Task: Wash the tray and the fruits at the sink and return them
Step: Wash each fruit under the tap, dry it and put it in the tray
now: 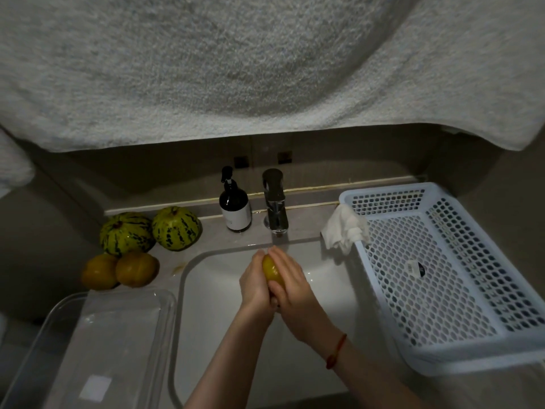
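Note:
Over the white sink (206,290), just below the chrome faucet (275,202), my left hand (254,286) and my right hand (292,290) both grip a yellow fruit (272,270) from either side. Most of that fruit is hidden between my palms. Two striped green melons (126,234) (177,228) and two orange fruits (99,271) (137,268) lie on the counter left of the sink. A clear plastic tray (97,346) rests at the lower left. A pale blue perforated basket (436,276) stands right of the sink.
A dark soap pump bottle (235,206) stands left of the faucet. A crumpled white cloth (346,228) hangs at the basket's near-left corner. A grey towel (236,60) hangs overhead, filling the upper view. A wall runs behind the counter.

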Motion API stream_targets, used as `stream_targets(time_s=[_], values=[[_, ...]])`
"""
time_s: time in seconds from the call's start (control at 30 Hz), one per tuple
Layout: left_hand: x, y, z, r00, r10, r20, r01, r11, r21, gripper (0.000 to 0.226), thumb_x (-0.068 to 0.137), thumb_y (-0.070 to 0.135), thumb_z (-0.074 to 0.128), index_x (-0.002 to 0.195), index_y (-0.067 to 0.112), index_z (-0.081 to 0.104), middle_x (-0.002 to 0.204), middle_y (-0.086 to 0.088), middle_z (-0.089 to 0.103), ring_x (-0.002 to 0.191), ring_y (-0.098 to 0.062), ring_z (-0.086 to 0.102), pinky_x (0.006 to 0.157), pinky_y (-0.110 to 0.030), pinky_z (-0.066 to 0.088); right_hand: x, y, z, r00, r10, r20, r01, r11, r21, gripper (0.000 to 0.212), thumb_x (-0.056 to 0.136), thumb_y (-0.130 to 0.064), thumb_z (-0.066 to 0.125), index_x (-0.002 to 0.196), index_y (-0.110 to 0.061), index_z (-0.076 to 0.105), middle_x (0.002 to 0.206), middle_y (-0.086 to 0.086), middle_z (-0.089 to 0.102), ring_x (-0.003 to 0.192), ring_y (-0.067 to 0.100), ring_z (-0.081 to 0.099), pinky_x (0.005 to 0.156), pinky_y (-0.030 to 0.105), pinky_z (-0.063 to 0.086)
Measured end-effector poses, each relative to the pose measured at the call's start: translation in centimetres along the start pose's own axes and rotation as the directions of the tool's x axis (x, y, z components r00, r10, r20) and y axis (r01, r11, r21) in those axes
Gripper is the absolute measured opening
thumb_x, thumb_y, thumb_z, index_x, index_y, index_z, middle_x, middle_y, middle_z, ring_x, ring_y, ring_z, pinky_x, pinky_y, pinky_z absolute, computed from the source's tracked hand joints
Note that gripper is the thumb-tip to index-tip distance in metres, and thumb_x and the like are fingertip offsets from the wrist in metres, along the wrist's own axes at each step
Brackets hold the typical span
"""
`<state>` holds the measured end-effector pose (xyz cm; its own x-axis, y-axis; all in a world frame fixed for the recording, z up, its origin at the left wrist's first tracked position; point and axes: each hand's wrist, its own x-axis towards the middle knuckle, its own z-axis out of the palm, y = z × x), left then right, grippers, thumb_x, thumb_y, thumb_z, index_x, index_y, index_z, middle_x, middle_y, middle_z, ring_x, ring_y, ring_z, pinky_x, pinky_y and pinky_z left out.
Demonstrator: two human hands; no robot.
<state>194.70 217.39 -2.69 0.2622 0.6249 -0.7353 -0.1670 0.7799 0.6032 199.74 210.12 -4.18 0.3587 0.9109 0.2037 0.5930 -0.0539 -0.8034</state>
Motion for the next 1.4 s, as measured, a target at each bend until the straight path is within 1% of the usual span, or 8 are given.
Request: stream_targets(time_s=[0.07,0.17,0.27,0.4,0.53,0.7,0.9,1.4], values=[[0.3,-0.3,-0.4,0.992,0.071,-0.102,-0.063,0.995,0.080,0.024,0.087,0.037,0.058,0.090,0.014,0.064,0.098,-0.017,0.064,0.083,-0.028,0.062,0.060,-0.032,0.050,0.3,0.0,-0.3,0.990,0.131,-0.047,-0.126,0.987,0.101,0.038,0.095,-0.015,0.052,0.133,-0.016,0.052,0.136,-0.009,0.047,0.127,0.004,0.042,0.109,0.016,0.030],[0.6,0.0,-1.4,0.985,-0.131,-0.108,0.134,0.991,0.014,0.036,0.083,0.039,0.058,0.105,0.011,0.056,0.106,-0.022,0.058,0.077,-0.034,0.059,0.048,-0.036,0.052,2.4,-0.9,-2.5,0.909,0.415,-0.030,-0.394,0.881,0.260,0.019,0.094,-0.015,0.053,0.107,-0.014,0.068,0.104,0.004,0.068,0.088,0.015,0.064,0.079,0.027,0.053],[1.3,0.3,-2.5,0.978,-0.174,-0.117,0.175,0.985,-0.005,0.044,0.082,0.040,0.060,0.115,0.012,0.050,0.112,-0.022,0.054,0.076,-0.034,0.057,0.053,-0.040,0.050,5.6,-2.2,-6.1,0.848,0.481,0.223,-0.521,0.677,0.520,0.015,0.095,-0.014,0.048,0.096,-0.014,0.064,0.078,0.004,0.064,0.056,0.011,0.058,0.050,0.019,0.045],[1.8,1.1,-2.7,0.979,-0.173,-0.110,0.169,0.985,-0.046,0.043,0.082,0.039,0.061,0.115,0.014,0.047,0.114,-0.020,0.050,0.077,-0.032,0.054,0.052,-0.042,0.049,10.0,-4.1,-7.9,0.770,0.492,0.406,-0.634,0.517,0.575,0.020,0.097,-0.015,0.041,0.090,-0.006,0.058,0.065,0.006,0.059,0.038,0.005,0.049,0.037,0.014,0.036],[1.8,1.9,-2.5,0.981,-0.174,-0.082,0.170,0.984,-0.057,0.041,0.082,0.038,0.062,0.112,0.016,0.045,0.106,-0.017,0.049,0.077,-0.032,0.053,0.051,-0.044,0.048,12.2,-4.4,-7.1,0.684,0.544,0.486,-0.722,0.411,0.557,0.016,0.095,-0.011,0.036,0.086,-0.007,0.049,0.067,0.009,0.051,0.031,0.004,0.041,0.032,0.013,0.032],[2.0,2.7,-2.9,0.978,-0.192,-0.078,0.184,0.978,-0.100,0.042,0.082,0.038,0.063,0.113,0.017,0.044,0.096,-0.015,0.048,0.075,-0.033,0.052,0.050,-0.045,0.048,12.8,-4.3,-6.6,0.704,0.513,0.491,-0.689,0.330,0.645,0.015,0.089,-0.002,0.035,0.080,-0.009,0.045,0.067,0.007,0.048,0.032,0.004,0.039,0.031,0.013,0.029],[2.5,3.2,-3.1,0.978,-0.196,-0.068,0.186,0.974,-0.128,0.045,0.081,0.039,0.064,0.116,0.016,0.045,0.117,-0.016,0.047,0.079,-0.031,0.052,0.054,-0.047,0.046,13.3,-4.4,-6.5,0.724,0.503,0.473,-0.665,0.327,0.671,0.017,0.088,-0.002,0.037,0.076,-0.009,0.046,0.068,0.005,0.048,0.034,0.004,0.039,0.032,0.013,0.029],[2.8,3.5,-3.2,0.978,-0.200,-0.062,0.188,0.970,-0.157,0.042,0.082,0.039,0.063,0.113,0.017,0.045,0.112,-0.015,0.047,0.078,-0.030,0.051,0.057,-0.047,0.045,14.3,-4.6,-7.0,0.741,0.497,0.451,-0.651,0.370,0.663,0.016,0.085,0.000,0.038,0.076,-0.009,0.047,0.068,0.005,0.050,0.035,0.005,0.042,0.032,0.014,0.029]])
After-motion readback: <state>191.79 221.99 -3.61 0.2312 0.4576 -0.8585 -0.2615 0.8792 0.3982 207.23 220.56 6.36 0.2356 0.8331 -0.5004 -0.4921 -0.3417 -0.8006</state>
